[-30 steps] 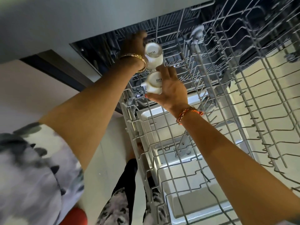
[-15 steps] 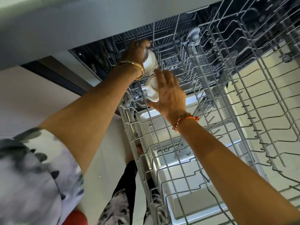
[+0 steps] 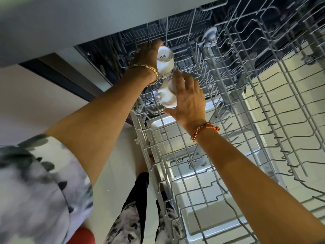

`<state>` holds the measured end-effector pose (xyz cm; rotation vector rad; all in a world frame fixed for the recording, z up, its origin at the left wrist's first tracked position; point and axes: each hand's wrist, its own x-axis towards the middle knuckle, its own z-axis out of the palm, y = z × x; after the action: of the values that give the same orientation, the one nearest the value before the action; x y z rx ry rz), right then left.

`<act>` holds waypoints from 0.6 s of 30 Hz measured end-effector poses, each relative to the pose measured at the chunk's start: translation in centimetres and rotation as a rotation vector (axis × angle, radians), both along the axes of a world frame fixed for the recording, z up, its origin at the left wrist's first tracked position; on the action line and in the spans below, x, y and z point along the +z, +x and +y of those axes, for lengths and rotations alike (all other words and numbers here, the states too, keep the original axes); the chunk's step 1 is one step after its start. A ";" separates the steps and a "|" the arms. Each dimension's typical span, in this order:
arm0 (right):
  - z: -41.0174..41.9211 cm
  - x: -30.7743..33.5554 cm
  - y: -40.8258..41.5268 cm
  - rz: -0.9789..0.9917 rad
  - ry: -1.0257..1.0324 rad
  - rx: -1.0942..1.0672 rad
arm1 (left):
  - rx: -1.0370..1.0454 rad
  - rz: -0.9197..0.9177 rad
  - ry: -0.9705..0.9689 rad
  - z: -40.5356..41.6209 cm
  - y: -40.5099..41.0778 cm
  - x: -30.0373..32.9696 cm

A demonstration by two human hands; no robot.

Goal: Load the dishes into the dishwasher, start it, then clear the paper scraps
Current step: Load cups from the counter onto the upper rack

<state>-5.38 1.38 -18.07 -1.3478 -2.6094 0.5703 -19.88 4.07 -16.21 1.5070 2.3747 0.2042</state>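
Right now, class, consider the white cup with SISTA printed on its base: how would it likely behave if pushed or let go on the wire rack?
The white cup looks like glazed ceramic, so probably rigid, smooth and breakable if knocked. The left hand holds it base-up on the wire rack; its narrow base and taller body suggest it could tip between the wires if nudged.

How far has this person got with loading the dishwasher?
Early days. The pulled-out wire rack shows no dishes apart from the two white cups being placed now: the left hand holds the far cup, the right hand the near cup. Starting the machine and clearing paper scraps remain; no scraps are in view.
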 end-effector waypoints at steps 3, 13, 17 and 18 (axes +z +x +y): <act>-0.6 -0.1 0.3 0.028 0.051 -0.036 | 0.019 -0.011 0.051 -0.4 0.7 0.4; -4.5 5.0 5.4 0.158 0.319 -0.133 | -0.111 -0.010 0.178 -6.8 5.5 5.0; -6.6 8.7 7.1 0.111 0.304 -0.028 | -0.217 -0.019 0.103 -10.4 8.1 7.3; -7.1 9.7 7.5 0.091 0.311 0.027 | -0.219 -0.015 0.079 -11.2 8.8 8.1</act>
<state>2.10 -5.77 -8.32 -1.1625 -2.5151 0.2097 -11.04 -7.15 -8.09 1.7798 2.1922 0.2585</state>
